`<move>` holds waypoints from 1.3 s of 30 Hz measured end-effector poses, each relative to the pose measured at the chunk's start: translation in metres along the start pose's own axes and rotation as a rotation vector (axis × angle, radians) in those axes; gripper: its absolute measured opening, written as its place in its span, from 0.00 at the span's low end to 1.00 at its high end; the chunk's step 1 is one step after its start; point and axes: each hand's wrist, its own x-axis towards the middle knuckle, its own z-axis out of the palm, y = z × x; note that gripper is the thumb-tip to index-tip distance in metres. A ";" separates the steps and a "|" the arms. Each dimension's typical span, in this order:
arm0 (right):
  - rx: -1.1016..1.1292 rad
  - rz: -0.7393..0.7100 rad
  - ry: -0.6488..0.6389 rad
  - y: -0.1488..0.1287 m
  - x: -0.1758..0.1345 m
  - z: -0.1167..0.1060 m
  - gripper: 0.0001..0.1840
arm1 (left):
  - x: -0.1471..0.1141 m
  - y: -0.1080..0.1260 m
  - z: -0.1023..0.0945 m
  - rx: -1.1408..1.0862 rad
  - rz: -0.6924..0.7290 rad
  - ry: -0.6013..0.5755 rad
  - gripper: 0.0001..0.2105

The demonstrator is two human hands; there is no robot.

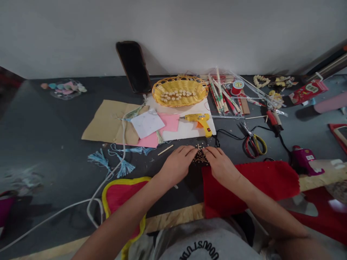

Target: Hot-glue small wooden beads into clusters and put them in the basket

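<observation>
Loose heap of tiny grains (200, 157) on dark table (65, 126), lying between left hand (179, 161) and right hand (221, 164). Fingers bent inward at its edges (whether pinching any grains, cannot tell). Yellow glue gun (199, 117) just beyond.

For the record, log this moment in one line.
left hand: fingertips at small round brown pieces; right hand: fingertips at same pieces; yellow plastic glue gun: beyond
</observation>
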 end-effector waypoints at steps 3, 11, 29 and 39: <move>-0.034 0.054 0.018 0.000 0.010 -0.003 0.26 | 0.008 -0.003 0.000 0.048 -0.020 0.007 0.23; 0.183 -0.043 0.022 0.003 0.009 -0.005 0.25 | 0.005 -0.008 -0.002 -0.019 0.023 0.055 0.18; 0.189 0.116 0.172 0.033 -0.007 -0.018 0.13 | 0.005 0.014 -0.007 0.071 -0.050 0.001 0.16; -0.249 0.397 -0.249 0.014 0.017 -0.020 0.26 | 0.007 0.020 -0.006 0.098 -0.029 -0.037 0.16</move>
